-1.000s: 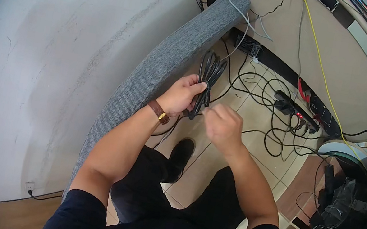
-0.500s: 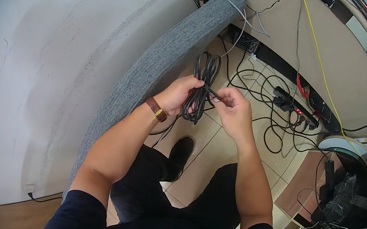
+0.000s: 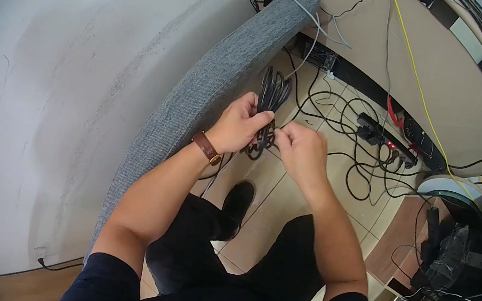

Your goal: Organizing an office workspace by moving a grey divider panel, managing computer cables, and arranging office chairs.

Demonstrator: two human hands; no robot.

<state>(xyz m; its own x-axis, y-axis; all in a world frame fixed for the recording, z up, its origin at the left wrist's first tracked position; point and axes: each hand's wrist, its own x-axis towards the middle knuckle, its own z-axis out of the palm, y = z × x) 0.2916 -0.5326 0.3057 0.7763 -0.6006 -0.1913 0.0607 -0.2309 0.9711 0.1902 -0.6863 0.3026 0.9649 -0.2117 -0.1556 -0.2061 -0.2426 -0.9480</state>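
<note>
A long black cable (image 3: 275,90), gathered into a narrow looped bundle, hangs upright over the tiled floor in front of me. My left hand (image 3: 240,124) is wrapped around its middle, thumb across the front. Loops stick out above that grip and below it. Close against the bundle's right side is my right hand (image 3: 303,153), thumb and fingers pinched together. Whatever lies in that pinch is hidden by the fingers.
A long grey fabric-covered panel (image 3: 221,75) runs along my left. On the floor to the right lie tangled black cables (image 3: 359,182) and a black power strip (image 3: 388,142) with red lights. A wooden cabinet (image 3: 394,238) holds black equipment (image 3: 456,266). A yellow cable (image 3: 418,68) hangs at the right.
My left hand has shifted its grip, its thumb now crossing the front of the bundle. My right hand has turned and drawn in its fingers; the short dark strand it held no longer shows.
</note>
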